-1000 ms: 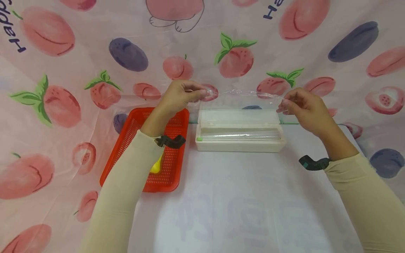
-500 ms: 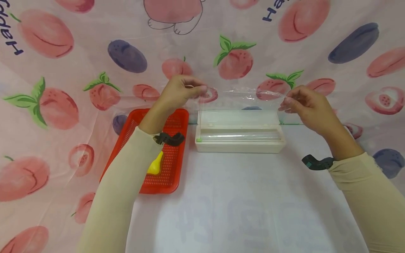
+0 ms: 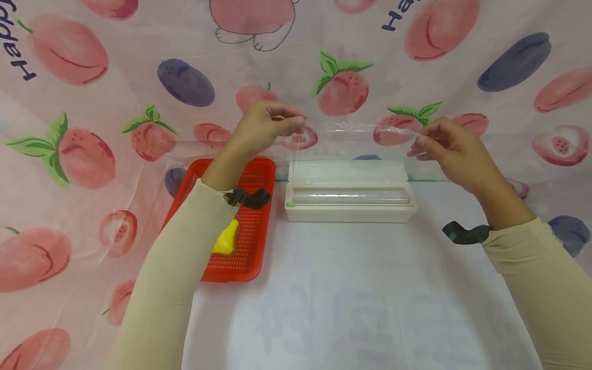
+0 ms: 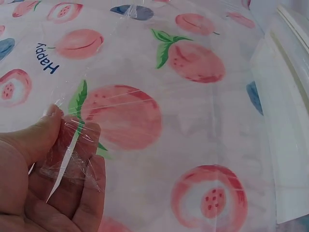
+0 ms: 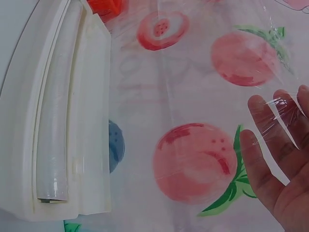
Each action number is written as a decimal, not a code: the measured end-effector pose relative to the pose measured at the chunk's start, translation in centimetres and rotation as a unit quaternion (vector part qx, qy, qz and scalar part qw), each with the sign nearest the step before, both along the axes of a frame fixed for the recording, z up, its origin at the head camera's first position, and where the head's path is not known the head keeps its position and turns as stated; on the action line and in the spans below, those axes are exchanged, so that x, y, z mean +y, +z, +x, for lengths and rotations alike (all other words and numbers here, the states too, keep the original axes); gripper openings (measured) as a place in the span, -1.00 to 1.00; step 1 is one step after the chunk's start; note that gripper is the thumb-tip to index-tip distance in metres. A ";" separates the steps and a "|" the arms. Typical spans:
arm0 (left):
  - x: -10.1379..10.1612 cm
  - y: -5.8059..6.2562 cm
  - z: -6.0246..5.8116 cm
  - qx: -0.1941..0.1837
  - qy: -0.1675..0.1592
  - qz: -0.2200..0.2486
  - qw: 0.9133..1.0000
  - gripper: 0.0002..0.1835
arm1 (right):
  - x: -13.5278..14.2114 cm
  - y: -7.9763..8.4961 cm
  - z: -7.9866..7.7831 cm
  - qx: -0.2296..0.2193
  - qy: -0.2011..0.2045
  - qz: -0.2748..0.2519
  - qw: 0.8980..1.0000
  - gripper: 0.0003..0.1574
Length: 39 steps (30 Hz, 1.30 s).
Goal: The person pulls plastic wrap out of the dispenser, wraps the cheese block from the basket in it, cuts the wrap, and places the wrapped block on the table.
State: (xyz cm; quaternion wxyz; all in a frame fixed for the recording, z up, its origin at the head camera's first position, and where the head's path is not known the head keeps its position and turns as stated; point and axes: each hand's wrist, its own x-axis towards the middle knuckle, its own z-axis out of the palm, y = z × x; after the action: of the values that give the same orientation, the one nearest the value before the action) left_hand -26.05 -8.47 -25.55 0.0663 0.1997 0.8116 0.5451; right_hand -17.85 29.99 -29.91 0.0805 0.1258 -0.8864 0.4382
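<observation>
Clear plastic wrap (image 3: 353, 127) stretches between my two raised hands, above and behind an opened white dispenser box (image 3: 351, 214). My left hand (image 3: 264, 126) pinches its left corner; in the left wrist view the film (image 4: 72, 159) bunches across the fingers. On the other side my right hand (image 3: 450, 149) pinches the right corner, and film (image 5: 277, 113) lies over its fingers in the right wrist view, where the thumb is mostly out of frame. Inside the box sits the wrap roll (image 3: 351, 196), its lid (image 3: 349, 172) tipped back. The sheet's lower part is hard to see.
A red perforated basket (image 3: 252, 270) stands left of the box, partly behind my left forearm. In it lies a yellow pear-shaped thing (image 3: 226, 240). A white cloth covers the table (image 3: 351, 288). Behind rises a fruit-printed sheet (image 3: 296, 67).
Both hands have risen a little, drawing the wrap up and away from the box. My left forearm shifted, so the yellow thing shows more. Box and basket stay put.
</observation>
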 end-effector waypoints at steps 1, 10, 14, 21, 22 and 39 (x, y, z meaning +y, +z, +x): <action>0.0 0.1 0.0 -0.001 0.001 0.000 1.000 -0.71 | 0.0 0.0 0.0 0.001 0.001 -0.002 1.000 -0.72; -0.2 0.5 0.2 0.011 0.007 0.006 1.000 -0.72 | -0.3 0.7 -0.1 0.003 -0.003 -0.005 1.000 -0.69; -0.2 0.8 0.3 0.014 0.006 0.012 1.000 -0.73 | -0.4 0.9 -0.2 0.005 -0.010 -0.008 1.000 -0.68; -0.3 1.4 0.4 0.004 0.016 0.012 1.000 -0.73 | -0.3 1.3 -0.2 0.015 -0.017 -0.011 1.000 -0.72; -0.3 1.5 0.4 0.003 0.018 0.012 1.000 -0.73 | -0.3 1.4 -0.2 0.018 -0.016 -0.014 1.000 -0.74; -0.4 2.6 0.3 0.017 0.019 0.034 0.999 -0.80 | -0.3 2.4 -0.6 0.055 -0.011 -0.043 0.998 -0.77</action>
State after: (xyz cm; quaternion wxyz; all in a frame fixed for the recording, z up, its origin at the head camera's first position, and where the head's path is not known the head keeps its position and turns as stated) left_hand -25.77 -8.85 -22.96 0.0350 0.1960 0.7970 0.5702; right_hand -18.46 29.70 -27.51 0.1390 0.1364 -0.8623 0.4675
